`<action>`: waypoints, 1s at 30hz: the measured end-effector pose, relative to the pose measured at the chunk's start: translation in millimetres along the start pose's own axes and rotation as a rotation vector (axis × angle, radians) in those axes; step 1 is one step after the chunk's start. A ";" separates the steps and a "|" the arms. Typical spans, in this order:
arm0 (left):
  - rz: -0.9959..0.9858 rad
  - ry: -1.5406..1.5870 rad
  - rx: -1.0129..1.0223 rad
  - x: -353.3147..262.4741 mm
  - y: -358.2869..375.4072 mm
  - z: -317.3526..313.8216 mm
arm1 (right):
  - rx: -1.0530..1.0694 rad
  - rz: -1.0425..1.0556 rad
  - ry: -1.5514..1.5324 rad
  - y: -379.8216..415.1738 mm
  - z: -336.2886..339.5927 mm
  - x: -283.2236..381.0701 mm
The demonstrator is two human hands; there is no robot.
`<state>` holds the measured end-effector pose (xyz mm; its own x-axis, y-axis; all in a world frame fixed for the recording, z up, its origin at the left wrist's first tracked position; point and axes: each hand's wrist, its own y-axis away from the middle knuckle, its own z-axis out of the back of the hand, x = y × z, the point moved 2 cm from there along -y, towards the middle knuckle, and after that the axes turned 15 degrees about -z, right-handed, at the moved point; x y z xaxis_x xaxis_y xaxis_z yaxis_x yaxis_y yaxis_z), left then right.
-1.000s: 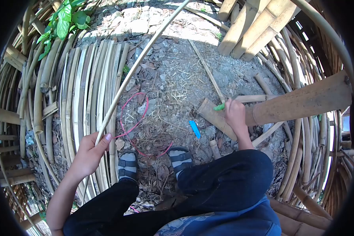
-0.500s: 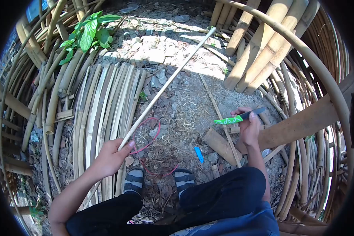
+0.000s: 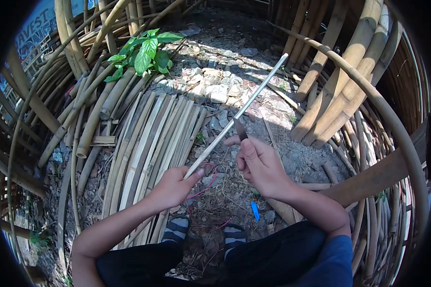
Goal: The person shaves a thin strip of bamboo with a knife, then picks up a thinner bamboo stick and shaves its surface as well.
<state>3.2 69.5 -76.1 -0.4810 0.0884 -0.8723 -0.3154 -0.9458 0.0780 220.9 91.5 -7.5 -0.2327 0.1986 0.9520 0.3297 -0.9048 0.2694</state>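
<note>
My left hand [image 3: 174, 187] grips the near end of a long thin bamboo stick [image 3: 244, 108] that slants up and away to the right. My right hand [image 3: 258, 165] is closed on a knife, whose dark blade [image 3: 240, 129] points up and touches the stick just beyond my left hand. The knife's handle is hidden inside my fist. Both hands are close together above my knees.
A row of split bamboo strips [image 3: 148, 143] lies on the ground to the left. Thick bamboo poles [image 3: 340, 91] lean at the right. A red cord [image 3: 206, 184] and a blue piece [image 3: 255, 210] lie on the dirt near my sandalled feet. A green plant [image 3: 146, 52] grows behind.
My right hand has moved left with the knife, from out at the right to the stick, and the blade now rests against it. The view has tilted upward.
</note>
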 end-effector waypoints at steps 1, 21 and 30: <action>-0.002 -0.006 -0.006 0.4 -2.4 1.2 | 0.027 0.027 0.215 -6.5 -6.1 -8.3; 0.190 0.481 0.129 -9.9 -9.6 -7.1 | -0.190 0.145 0.132 -44.6 8.4 -61.7; 0.169 0.463 0.126 -10.5 -9.6 -4.6 | -0.240 0.257 0.448 -28.6 0.2 -44.7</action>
<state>15.0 76.3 -69.9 -0.1295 -0.2375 -0.9627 -0.3742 -0.8874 0.2692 222.0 108.6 -57.7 -0.5548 -0.1712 0.8142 0.2223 -0.9735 -0.0532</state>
